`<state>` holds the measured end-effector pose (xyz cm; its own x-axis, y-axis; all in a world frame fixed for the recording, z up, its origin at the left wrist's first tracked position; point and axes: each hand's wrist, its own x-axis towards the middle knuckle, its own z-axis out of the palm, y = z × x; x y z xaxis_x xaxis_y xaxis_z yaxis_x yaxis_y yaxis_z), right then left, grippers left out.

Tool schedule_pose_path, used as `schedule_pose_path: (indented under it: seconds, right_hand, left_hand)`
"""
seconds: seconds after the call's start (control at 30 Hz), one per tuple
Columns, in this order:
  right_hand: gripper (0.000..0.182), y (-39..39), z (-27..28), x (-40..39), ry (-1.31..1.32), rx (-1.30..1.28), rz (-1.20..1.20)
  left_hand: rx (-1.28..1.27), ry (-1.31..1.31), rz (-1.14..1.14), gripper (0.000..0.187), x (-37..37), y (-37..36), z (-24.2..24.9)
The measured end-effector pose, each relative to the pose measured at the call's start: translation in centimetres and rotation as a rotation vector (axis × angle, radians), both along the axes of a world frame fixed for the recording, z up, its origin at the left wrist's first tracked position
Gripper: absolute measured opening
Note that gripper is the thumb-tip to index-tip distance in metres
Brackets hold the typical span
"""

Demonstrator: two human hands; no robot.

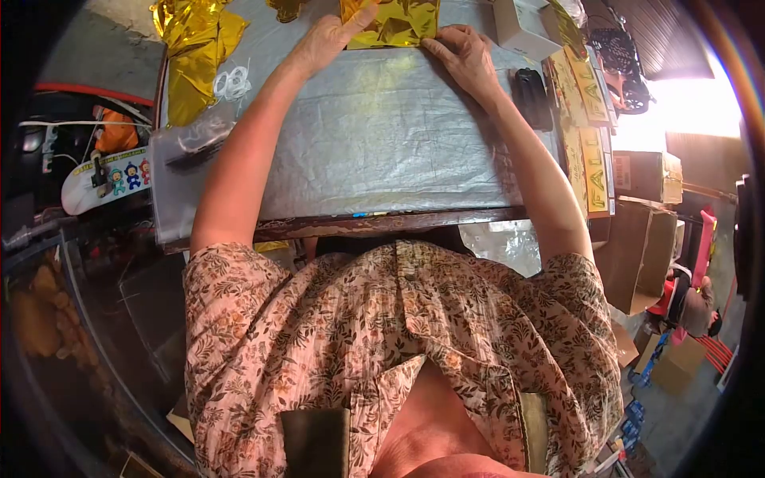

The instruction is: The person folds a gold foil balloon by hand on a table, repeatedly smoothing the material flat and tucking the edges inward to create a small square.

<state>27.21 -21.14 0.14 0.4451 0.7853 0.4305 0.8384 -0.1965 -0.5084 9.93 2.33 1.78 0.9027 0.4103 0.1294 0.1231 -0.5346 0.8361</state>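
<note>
A folded piece of shiny gold foil [398, 28] lies at the far edge of the table, cut off by the top of the view. My left hand [339, 36] is at its left edge, fingers closed together over the foil. At the lower right corner of the same foil, my right hand [464, 57] has thumb and curled fingers closed on the edge. The foil rests on a grey, wrinkled table cover [382, 135]. More crumpled gold foil [199, 56] hangs over the table's left side.
White loops of string [231, 83] lie at the left. To the right are a white open box [526, 28], a dark case [531, 95] and yellow lettered boxes [594, 167]. Cardboard boxes [633, 255] stand on the floor beyond. A clear plastic sheet [183, 183] covers the near left corner.
</note>
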Motion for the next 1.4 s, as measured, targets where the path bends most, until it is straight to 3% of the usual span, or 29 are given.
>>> schedule_pose_path:
  seconds: [0.1,0.17,0.23,0.3,0.33,0.4,0.47,0.6,0.87,0.93,1.17,1.23,1.4]
  right_hand:
    - [0.026,0.5,-0.6,0.2,0.066,0.04,-0.028]
    - [0.025,0.7,-0.6,0.4,0.034,0.073,-0.029]
    - [0.029,0.9,-0.6,0.7,0.258,-0.001,0.004]
    - [0.028,1.1,-0.8,0.7,0.315,0.021,0.016]
    - [0.028,1.2,-0.9,0.9,0.37,0.044,0.025]
    - [0.027,1.3,-1.1,1.2,0.365,0.013,0.023]
    - [0.026,1.5,-1.7,1.4,0.361,-0.016,0.017]
    - [0.024,1.9,-2.0,0.8,0.151,0.057,-0.021]
    - [0.027,2.4,-2.1,0.5,0.103,0.024,-0.119]
    - [0.027,2.2,-1.8,0.2,0.038,-0.007,-0.145]
    - [0.027,1.9,-1.8,-0.3,0.109,0.019,-0.167]
    - [0.028,1.7,-1.4,-0.7,0.217,0.025,-0.238]
    - [0.033,1.9,-3.5,0.2,0.203,0.093,-0.255]
  left_hand:
    - [-0.002,0.19,-0.071,0.07,-0.6,-0.1,0.3]
    - [0.145,0.006,0.013,0.057,-1.8,-1.4,0.2]
    - [0.233,0.062,0.042,0.053,-2.1,-1.9,0.3]
    - [0.319,0.117,0.071,0.049,-2.1,-1.9,-0.5]
    - [0.303,0.004,0.098,0.046,-1.9,-2.1,-1.3]
    - [0.287,-0.11,0.127,0.044,-1.7,-1.7,-2.6]
    - [0.299,0.044,0.165,0.04,-1.8,-2.6,-1.3]
    - [0.294,0.005,0.155,0.038,-1.5,-2.4,-2.0]
    - [0.222,-0.283,0.317,0.029,-2.1,-3.4,-2.9]
    - [0.256,-0.252,0.339,0.027,-2.0,-3.4,-3.1]
    - [0.4,-0.227,0.364,0.025,-1.6,-3.2,-3.7]
    - [0.407,-0.229,0.365,0.025,-1.6,-3.2,-3.7]
    - [0.378,-0.259,0.35,0.024,-1.6,-3.0,-3.8]
